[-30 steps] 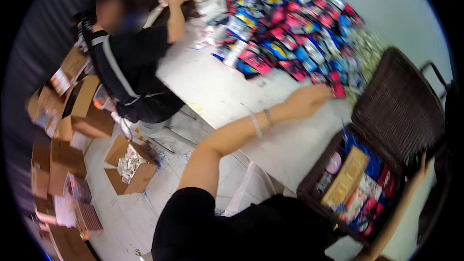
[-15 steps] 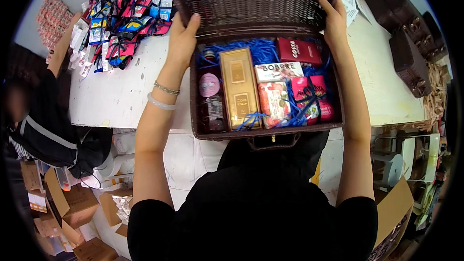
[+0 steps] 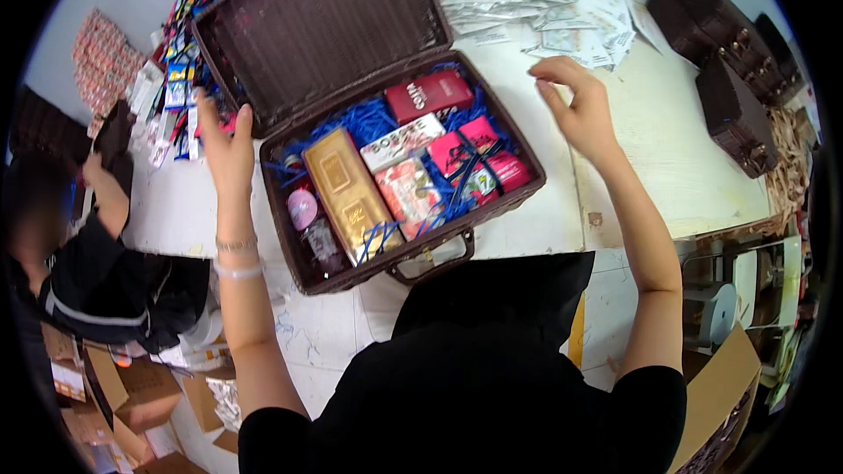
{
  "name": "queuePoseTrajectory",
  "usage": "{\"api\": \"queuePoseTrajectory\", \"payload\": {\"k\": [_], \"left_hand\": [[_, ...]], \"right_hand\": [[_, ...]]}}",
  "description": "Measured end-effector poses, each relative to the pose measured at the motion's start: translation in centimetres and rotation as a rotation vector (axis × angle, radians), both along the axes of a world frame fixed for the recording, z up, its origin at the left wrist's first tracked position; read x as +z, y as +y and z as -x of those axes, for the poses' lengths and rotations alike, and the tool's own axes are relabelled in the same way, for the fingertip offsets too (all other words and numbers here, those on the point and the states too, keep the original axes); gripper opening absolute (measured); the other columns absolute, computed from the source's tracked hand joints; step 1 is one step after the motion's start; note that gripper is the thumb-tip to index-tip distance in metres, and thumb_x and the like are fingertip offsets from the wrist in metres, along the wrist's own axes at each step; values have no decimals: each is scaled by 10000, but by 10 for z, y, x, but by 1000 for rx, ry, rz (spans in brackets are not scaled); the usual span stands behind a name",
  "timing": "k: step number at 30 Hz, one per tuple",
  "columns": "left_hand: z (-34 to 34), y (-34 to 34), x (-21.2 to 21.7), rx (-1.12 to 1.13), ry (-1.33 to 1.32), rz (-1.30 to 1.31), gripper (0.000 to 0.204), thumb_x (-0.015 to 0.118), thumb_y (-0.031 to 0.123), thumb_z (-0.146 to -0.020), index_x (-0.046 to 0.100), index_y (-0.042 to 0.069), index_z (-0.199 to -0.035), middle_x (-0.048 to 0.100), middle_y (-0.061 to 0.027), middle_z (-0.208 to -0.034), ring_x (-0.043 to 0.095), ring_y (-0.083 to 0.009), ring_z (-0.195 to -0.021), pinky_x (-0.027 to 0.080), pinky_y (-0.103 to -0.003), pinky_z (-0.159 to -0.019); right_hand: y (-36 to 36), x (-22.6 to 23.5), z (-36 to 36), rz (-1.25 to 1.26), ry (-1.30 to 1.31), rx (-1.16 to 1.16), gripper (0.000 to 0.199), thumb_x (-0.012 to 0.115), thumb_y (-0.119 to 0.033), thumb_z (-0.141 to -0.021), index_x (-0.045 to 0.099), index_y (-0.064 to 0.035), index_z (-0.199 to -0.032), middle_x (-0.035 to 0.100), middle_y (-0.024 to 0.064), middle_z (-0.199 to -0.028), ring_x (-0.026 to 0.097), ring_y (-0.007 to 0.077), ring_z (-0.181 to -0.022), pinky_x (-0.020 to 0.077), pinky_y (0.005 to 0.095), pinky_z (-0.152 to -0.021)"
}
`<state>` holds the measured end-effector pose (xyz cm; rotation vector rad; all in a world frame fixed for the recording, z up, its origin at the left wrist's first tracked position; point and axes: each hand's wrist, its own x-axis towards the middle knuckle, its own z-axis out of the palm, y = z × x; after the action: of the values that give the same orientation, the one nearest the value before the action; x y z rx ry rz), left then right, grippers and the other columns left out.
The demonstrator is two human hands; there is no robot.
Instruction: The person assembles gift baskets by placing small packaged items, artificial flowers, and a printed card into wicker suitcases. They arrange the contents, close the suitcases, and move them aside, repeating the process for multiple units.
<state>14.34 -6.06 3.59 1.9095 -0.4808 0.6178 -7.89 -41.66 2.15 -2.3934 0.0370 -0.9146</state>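
Observation:
A dark brown wicker hamper case (image 3: 527,183) lies tilted on the white table, its lid (image 3: 325,31) thrown back. Packed among blue paper shreds (image 3: 358,120) are a gold box (image 3: 341,177), a red box (image 3: 428,96), a white box (image 3: 402,142), a floral packet (image 3: 408,193), a pink parcel tied with dark ribbon (image 3: 470,158) and a dark bottle with a round pink label (image 3: 303,209). My left hand (image 3: 230,147) is beside the lid's lower left corner, fingers apart; contact is unclear. Away from the case, my right hand (image 3: 580,114) hovers above the table, fingers loosely bent and holding nothing.
Colourful ribboned packets (image 3: 180,79) are heaped at the far left. Paper sheets (image 3: 584,22) lie at the back; more brown cases (image 3: 738,110) stand at right. A co-worker (image 3: 97,272) is at left. Cardboard boxes (image 3: 145,386) sit on the floor.
The case has turned and shifted left, with its lid leaning farther back. My right hand has let go and moved away; my left hand has moved left and loosened from the lid.

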Motion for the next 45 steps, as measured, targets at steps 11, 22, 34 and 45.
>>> {"api": "queuePoseTrajectory", "payload": {"k": [11, 22, 34, 45], "left_hand": [[118, -58, 10, -847, -221, -1291, 590, 622, 445, -802, 459, 163, -1294, 209, -300, -1436, 242, -523, -1294, 244, -583, -1033], [119, -48, 4, -842, -211, -1186, 663, 615, 473, -800, 411, 193, -1364, 191, -282, -1452, 210, -505, -1316, 184, -574, -1062], [125, -54, 17, -831, -117, -1254, 645, 668, 395, -756, 456, 149, -1313, 205, -274, -1451, 196, -508, -1321, 190, -566, -1063], [124, -49, 3, -806, -181, -1278, 661, 678, 156, -718, 444, 162, -1336, 172, -227, -1482, 208, -471, -1329, 179, -547, -1076]], "right_hand": [[-101, 1, -119, -553, 64, -139, 170, 591, -65, -793, 649, 16, -931, 658, 84, -805, 630, 135, -667, 525, 258, -583], [-73, -12, -109, -489, 22, -180, 216, 596, -162, -797, 646, -11, -944, 658, 111, -812, 645, 220, -658, 498, 316, -613], [-111, 1, -152, -95, 52, -480, 637, 642, -360, -783, 408, 45, -1216, 427, 311, -1246, 515, 434, -1080, 443, 438, -889], [-43, -20, 128, 0, -121, -630, 299, 528, 39, -801, 491, -25, -1090, 528, 83, -1029, 556, 134, -732, 455, 248, -597]]}}
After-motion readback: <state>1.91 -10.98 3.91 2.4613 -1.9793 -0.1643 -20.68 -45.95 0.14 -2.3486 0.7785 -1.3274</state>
